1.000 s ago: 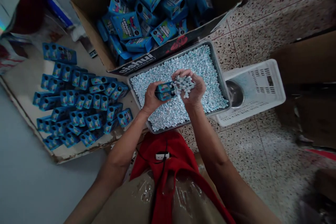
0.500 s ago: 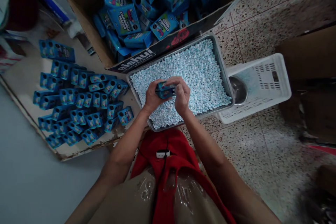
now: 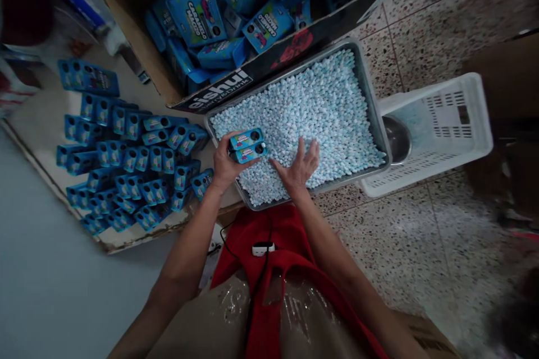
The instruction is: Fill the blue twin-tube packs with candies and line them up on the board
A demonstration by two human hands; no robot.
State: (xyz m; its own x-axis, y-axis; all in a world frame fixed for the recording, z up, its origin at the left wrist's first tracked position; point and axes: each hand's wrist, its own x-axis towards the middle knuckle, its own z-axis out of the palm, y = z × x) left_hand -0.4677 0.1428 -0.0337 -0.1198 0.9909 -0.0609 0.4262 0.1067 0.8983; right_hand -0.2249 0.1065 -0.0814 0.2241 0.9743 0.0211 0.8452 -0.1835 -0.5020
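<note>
Two small blue boxes, side by side with round dark holes in their ends, are gripped in my left hand over the left part of a metal tray. Pale blue and white candies fill the tray. My right hand, fingers spread and holding nothing, is over the candies near the tray's front edge, to the right of the boxes and apart from them.
Many blue boxes stand in rows on the table at left. A cardboard carton of blue boxes sits behind the tray. To the right are a white plastic basket and a metal bowl.
My right hand has let go of the boxes and opened, moving slightly right. My left hand has moved left with the two boxes, whose holed ends now show. The view has shifted slightly.
</note>
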